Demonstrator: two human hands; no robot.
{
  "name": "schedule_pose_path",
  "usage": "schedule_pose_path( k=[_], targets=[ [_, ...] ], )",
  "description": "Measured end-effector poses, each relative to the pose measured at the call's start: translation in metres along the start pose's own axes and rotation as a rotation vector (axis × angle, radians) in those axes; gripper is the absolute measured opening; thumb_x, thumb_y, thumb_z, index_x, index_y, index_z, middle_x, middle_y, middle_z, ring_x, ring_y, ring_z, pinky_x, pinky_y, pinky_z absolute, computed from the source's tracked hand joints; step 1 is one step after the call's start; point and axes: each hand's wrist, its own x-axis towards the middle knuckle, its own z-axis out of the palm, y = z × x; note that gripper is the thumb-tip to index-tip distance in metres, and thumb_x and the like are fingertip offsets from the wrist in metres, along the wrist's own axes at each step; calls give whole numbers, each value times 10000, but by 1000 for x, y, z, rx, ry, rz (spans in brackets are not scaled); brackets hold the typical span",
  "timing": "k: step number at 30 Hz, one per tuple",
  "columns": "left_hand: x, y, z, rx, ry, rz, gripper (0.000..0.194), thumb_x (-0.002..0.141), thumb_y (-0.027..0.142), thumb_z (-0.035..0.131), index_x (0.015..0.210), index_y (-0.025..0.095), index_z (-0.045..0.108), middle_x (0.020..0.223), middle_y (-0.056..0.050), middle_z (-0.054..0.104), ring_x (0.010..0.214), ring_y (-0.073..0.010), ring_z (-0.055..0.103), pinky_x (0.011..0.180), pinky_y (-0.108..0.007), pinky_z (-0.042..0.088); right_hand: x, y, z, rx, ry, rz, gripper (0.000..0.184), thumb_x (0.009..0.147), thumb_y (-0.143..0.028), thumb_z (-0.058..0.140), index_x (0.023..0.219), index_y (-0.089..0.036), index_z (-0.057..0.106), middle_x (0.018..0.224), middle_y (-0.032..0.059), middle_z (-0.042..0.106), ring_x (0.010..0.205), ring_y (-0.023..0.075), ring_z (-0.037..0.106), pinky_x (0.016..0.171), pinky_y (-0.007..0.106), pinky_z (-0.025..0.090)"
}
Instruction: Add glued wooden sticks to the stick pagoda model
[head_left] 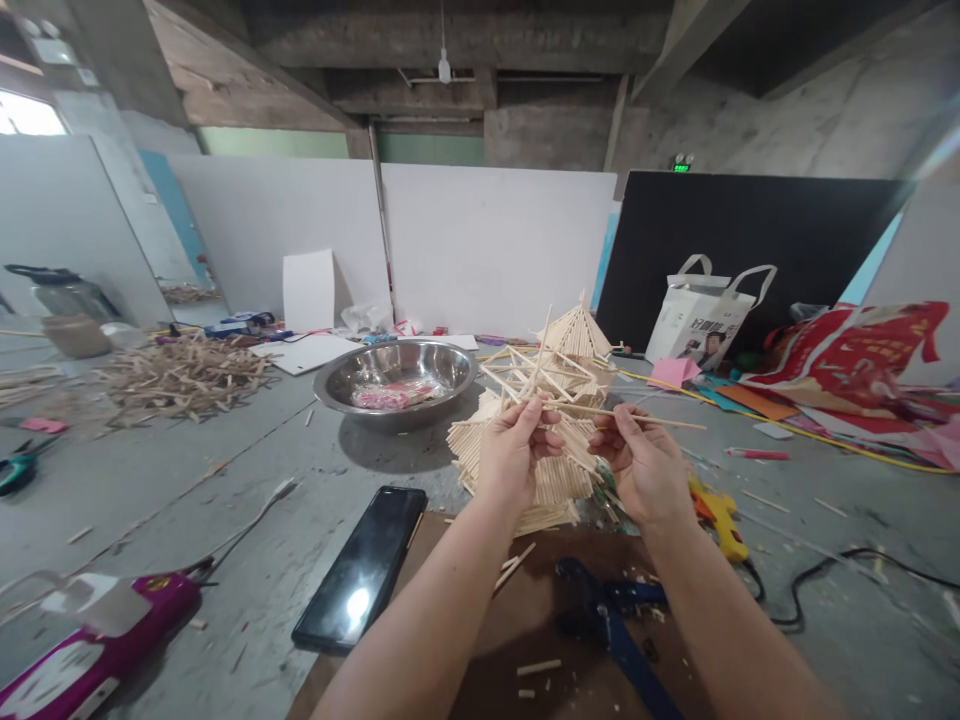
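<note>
My left hand [521, 440] pinches a lattice of crossed wooden sticks [529, 370], holding it up in front of me. Between the fingers of my right hand [637, 455] is a thin wooden stick [671, 423], whose free end points right. Its other end reaches the lattice; whether they touch I cannot tell. Behind and below my hands stands a model built of wooden sticks, with a pointed roof [576, 328] and a wide slatted lower part [559, 478]. My hands hide some of it. Blue pliers [611, 625] lie on a brown board [517, 600] under my forearms.
Left of the model are a steel bowl [330, 392] with a plastic packet inside and a phone [364, 570]. A yellow glue gun [720, 520] lies right, its cord trailing. Further out are a stick pile [187, 375], purple power strip [142, 630] and white bag [686, 320].
</note>
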Motion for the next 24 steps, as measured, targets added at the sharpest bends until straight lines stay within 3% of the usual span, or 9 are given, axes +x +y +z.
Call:
schedule_pose_path(
  k=[16,18,21,22,24],
  targets=[
    [0,1,2,0,29,-5,191,641,271,599,744,116,556,654,-23,614,466,-78,559,443,-174,445,3,0,9,-137,-59,31,236,601,-259,646,774,-187,503,620,-39,607,451,78,539,427,198,436],
    [0,1,2,-4,29,-4,189,635,271,603,730,115,553,655,-24,614,466,-80,561,443,-176,446,1,0,10,-271,-82,106,235,611,-305,629,765,-178,505,610,-31,601,417,74,515,382,187,397],
    [0,1,2,-18,21,3,190,634,273,603,730,117,552,639,-20,611,461,-81,559,444,-180,447,-7,-3,10,-617,-238,187,222,663,-373,559,708,-157,527,539,-21,571,342,60,428,330,186,318],
    [0,1,2,-21,19,5,191,634,273,602,732,116,552,636,-19,611,461,-81,559,445,-181,447,-10,-5,10,-753,-290,130,222,683,-380,534,699,-159,539,528,-17,565,348,64,419,341,196,316],
    [0,1,2,-21,22,6,196,632,273,603,734,114,552,641,-21,612,463,-82,560,445,-182,446,-17,-10,10,-1036,-306,-144,201,714,-368,502,723,-178,567,559,-5,578,424,91,452,415,227,352]
  ],
)
